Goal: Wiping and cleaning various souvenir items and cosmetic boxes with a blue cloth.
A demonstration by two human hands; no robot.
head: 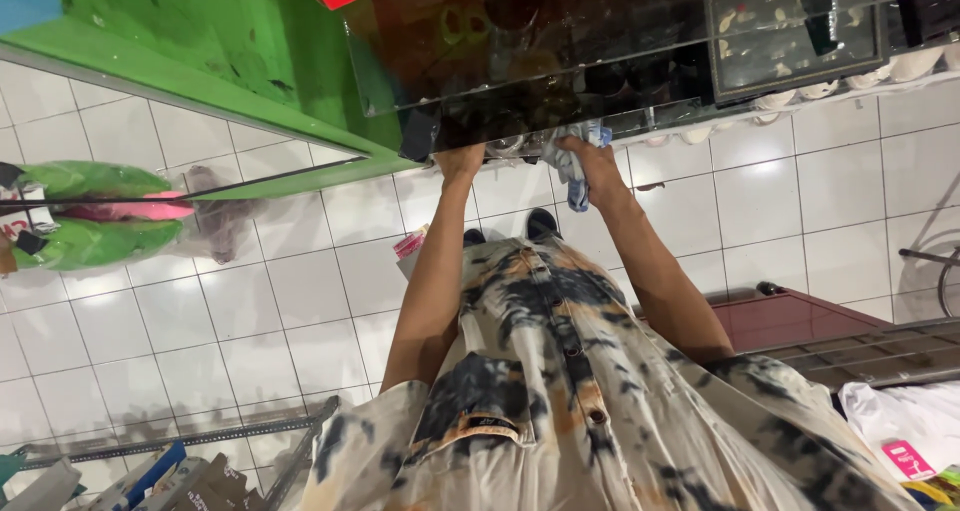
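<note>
Head view, looking steeply down our own body: we stand on a floor of white square tiles [250, 301], facing a dark glass display case [560, 41] whose glossy top mirrors the room. Our left hand [462, 159] reaches to the near edge of the case, and its fingers disappear under that edge, so we cannot tell whether they grip anything. Our right hand [598, 166] is closed around a crumpled blue and white cloth [572, 171], pressed against the same near edge, with a tail of cloth hanging below the hand. A tie-dyed button shirt [560, 391] fills the lower middle of the view, with the toes of dark shoes [540, 223] showing beyond it.

A green painted counter [200, 41] runs along the far left beside the case. Green and pink goods in clear plastic [100, 211] lie at the left edge of the floor. A dark red cabinet [790, 316] stands to the right. Reflections blur what sits inside the case; only small pale items in a dark tray [790, 31] can be made out. Boxes at the bottom left corner are cut off.
</note>
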